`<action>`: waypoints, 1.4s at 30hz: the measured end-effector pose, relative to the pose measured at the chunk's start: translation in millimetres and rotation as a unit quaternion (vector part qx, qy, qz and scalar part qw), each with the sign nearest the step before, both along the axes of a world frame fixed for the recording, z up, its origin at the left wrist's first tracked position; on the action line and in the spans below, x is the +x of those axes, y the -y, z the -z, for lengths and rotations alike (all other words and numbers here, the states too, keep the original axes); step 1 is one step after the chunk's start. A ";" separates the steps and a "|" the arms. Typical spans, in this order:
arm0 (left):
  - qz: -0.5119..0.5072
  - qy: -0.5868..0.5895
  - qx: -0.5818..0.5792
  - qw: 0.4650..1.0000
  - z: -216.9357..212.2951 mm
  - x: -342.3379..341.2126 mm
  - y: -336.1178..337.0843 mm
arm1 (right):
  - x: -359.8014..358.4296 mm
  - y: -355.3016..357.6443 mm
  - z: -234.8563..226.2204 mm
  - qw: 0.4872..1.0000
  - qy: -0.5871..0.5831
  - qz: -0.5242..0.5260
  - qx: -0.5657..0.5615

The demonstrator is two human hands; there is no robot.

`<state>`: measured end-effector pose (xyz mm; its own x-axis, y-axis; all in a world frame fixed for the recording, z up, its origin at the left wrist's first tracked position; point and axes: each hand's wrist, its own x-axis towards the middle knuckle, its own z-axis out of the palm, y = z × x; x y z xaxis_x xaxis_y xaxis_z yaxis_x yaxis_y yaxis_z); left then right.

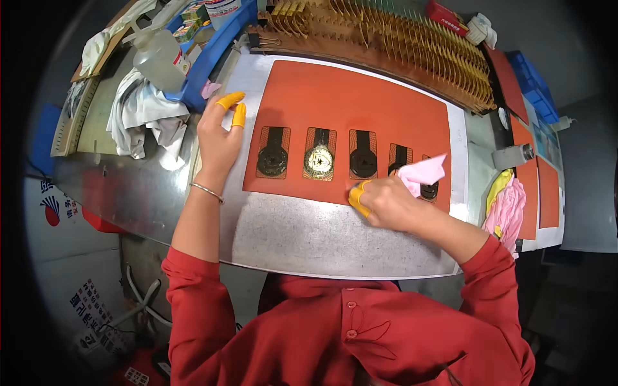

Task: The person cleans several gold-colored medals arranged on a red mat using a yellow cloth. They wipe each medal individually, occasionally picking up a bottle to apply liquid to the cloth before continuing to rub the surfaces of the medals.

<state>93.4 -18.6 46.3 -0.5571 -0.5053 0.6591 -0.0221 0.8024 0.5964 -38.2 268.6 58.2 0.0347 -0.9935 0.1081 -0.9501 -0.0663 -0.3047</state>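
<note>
My left hand (221, 138) is raised at the left edge of an orange mat (341, 83). Its yellow-capped thumb and forefinger are apart, with nothing between them. At the mat's front edge my right hand (389, 202) is closed around a pink cloth (422, 175), part of which sticks out past the knuckles. Yellow caps cover its fingertips too. Several thin rectangular plates with a lattice pattern lie in a row on the mat. One shows a bright gold disc (318, 161); a dark disc plate (273, 159) lies left of it. My right hand and the cloth partly hide the rightmost plates.
A rack of upright gold-coloured plates (412, 55) spans the back. At left are a squeeze bottle (158, 61), a blue tray (209, 61) and white rags (145, 112). A small grey bottle (513, 156) and crumpled pink cloth (508, 206) lie right.
</note>
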 end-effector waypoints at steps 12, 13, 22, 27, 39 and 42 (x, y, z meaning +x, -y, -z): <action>-0.135 -0.157 -0.061 0.976 -74.1 65.4 39.3 | -34.0 81.0 -130.8 0.723 0.649 0.131 -0.198; -0.151 -0.177 -0.039 0.972 -78.5 60.7 47.2 | -37.2 100.4 -133.7 0.698 0.672 0.114 -0.219; -0.140 -0.101 0.086 0.981 -44.0 44.2 120.4 | -6.6 274.3 -118.8 0.530 0.835 -0.043 -0.142; -0.160 -0.041 0.086 0.983 -43.8 29.6 121.3 | 3.7 318.5 -124.8 0.469 0.870 -0.017 -0.148; -0.171 -0.025 0.112 0.979 -39.9 29.4 128.2 | 13.0 339.2 -126.8 0.466 0.873 -0.052 -0.136; -0.165 -0.027 0.112 0.979 -42.3 30.4 127.7 | 14.3 338.5 -130.9 0.458 0.877 -0.034 -0.142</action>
